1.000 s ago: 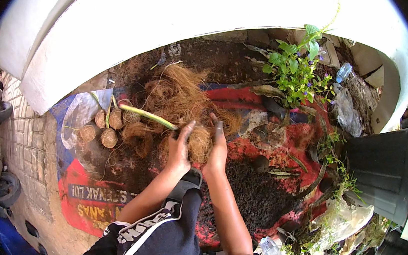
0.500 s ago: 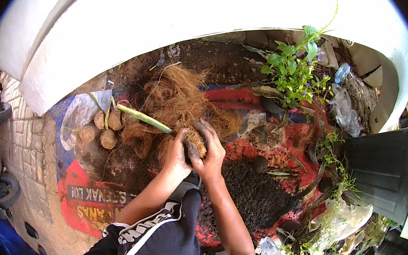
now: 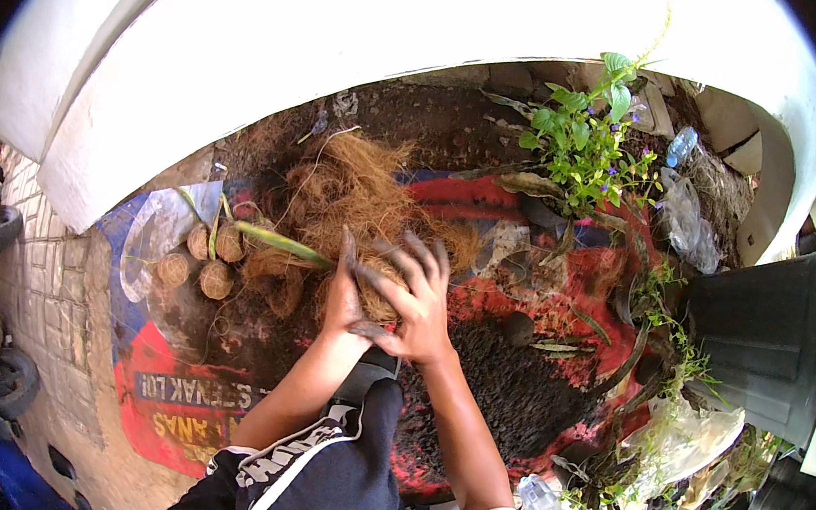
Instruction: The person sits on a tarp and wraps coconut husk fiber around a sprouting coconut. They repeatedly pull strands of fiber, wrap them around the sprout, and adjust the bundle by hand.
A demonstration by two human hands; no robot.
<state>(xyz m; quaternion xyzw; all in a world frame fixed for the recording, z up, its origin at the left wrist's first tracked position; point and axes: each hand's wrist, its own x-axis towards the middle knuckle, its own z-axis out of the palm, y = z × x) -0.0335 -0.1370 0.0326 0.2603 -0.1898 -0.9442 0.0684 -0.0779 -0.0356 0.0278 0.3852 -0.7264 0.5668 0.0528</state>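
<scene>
Between my two palms sits a ball of brown coconut fibre, with a long green leaf cutting sticking out of it to the left. My left hand presses the ball's left side, fingers stretched upward. From the right, my right hand lies against it with its dirt-darkened fingers spread over the top. Just beyond the hands is a loose heap of coconut fibre. Several finished-looking fibre balls with string around them lie to the left, some with leaves rising from them.
A pile of dark soil covers part of the red and blue printed sheet. A leafy plant stands far right, a black bin to the right. Plastic bags and a bottle lie about. A white curved panel arches across the back.
My right hand's fingers have opened out from a tight cup to a spread over the ball, and my left fingers have straightened upward. The leaf cutting has shifted slightly left.
</scene>
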